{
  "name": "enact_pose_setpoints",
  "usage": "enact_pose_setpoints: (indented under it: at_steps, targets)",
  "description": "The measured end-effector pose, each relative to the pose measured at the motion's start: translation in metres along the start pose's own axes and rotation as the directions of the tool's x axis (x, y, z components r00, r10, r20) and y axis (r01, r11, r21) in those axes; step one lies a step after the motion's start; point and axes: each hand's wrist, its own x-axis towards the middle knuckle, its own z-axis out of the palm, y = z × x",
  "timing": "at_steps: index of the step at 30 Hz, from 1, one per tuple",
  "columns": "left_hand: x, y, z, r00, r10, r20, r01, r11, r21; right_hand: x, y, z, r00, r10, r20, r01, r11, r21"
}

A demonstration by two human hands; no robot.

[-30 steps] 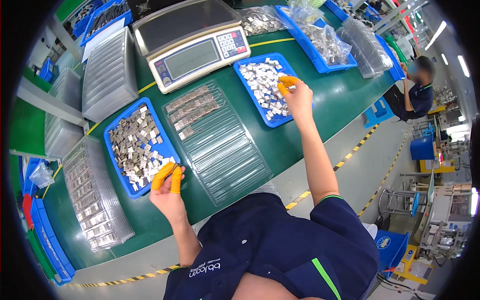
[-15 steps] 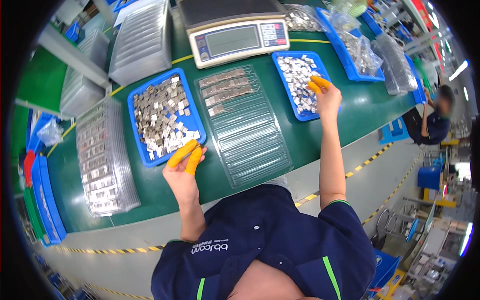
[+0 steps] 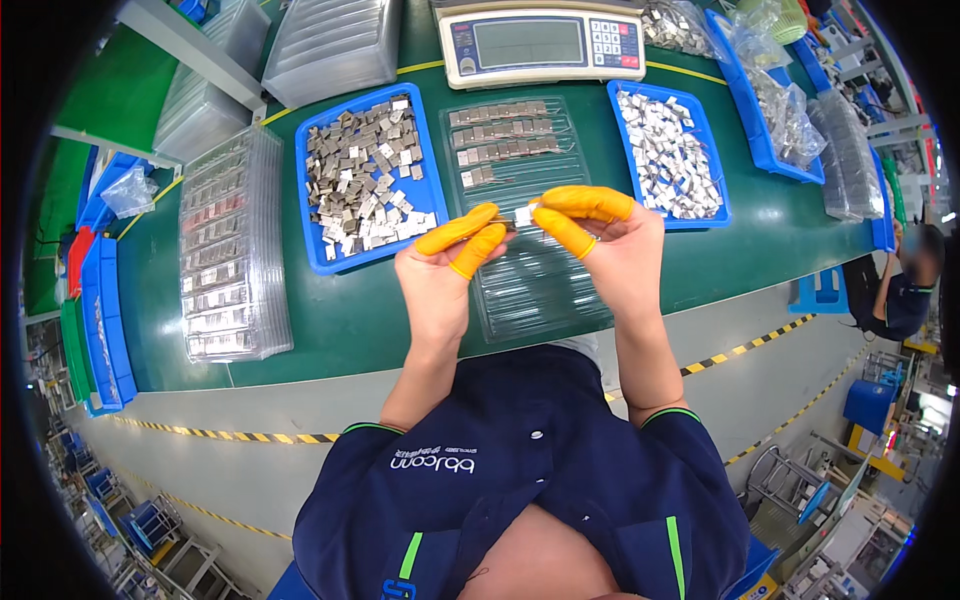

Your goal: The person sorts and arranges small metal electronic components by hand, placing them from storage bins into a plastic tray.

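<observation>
Above the clear ribbed plastic tray [image 3: 505,305] my two hands meet, yellow covers on their fingertips. My left hand [image 3: 435,285] pinches a small grey metal piece [image 3: 507,218], mostly covered by the fingers. Between the fingertips of my right hand [image 3: 625,255] is a small white piece [image 3: 524,215], its end against or very close to the grey one. Rows of joined grey pieces [image 3: 500,132] lie in the tray's far slots. To the left, a blue tray [image 3: 428,190] holds grey metal pieces; at the right another blue tray [image 3: 724,214] holds white ones.
A weighing scale [image 3: 530,45] stands behind the clear tray. Stacked filled plastic trays [image 3: 235,250] sit at the left, with more clear stacks [image 3: 335,50] farther back. A blue bin [image 3: 760,130] of bagged parts is at the far right. Another person [image 3: 905,290] sits beyond.
My right hand has come left from the white-piece tray, now with a white piece. My left hand has moved right from the grey-piece tray, and both hands meet over the clear tray. The view has shifted.
</observation>
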Motion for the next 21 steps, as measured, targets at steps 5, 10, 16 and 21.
enact_pose_setpoints:
  at_steps: [5,10,16,21]
  targets:
    - [-0.003,-0.005,-0.003,1.0,0.018,-0.017,-0.018,0.999,-0.03,-0.005,0.002,-0.002,0.997,-0.056,0.047,0.061,0.991,-0.115]
    - [-0.006,-0.007,0.0,0.999,0.04,-0.009,-0.04,0.999,0.012,-0.012,0.005,-0.001,0.998,-0.063,0.009,0.064,0.994,-0.093]
    - [-0.004,-0.021,0.005,0.993,-0.12,-0.015,0.114,0.966,-0.232,-0.016,0.019,0.003,0.991,-0.021,-0.131,0.034,0.995,0.092]
    - [-0.008,-0.029,0.005,0.997,0.057,-0.047,-0.058,0.998,-0.032,-0.022,0.032,0.005,0.987,-0.113,-0.114,0.108,0.993,-0.046]
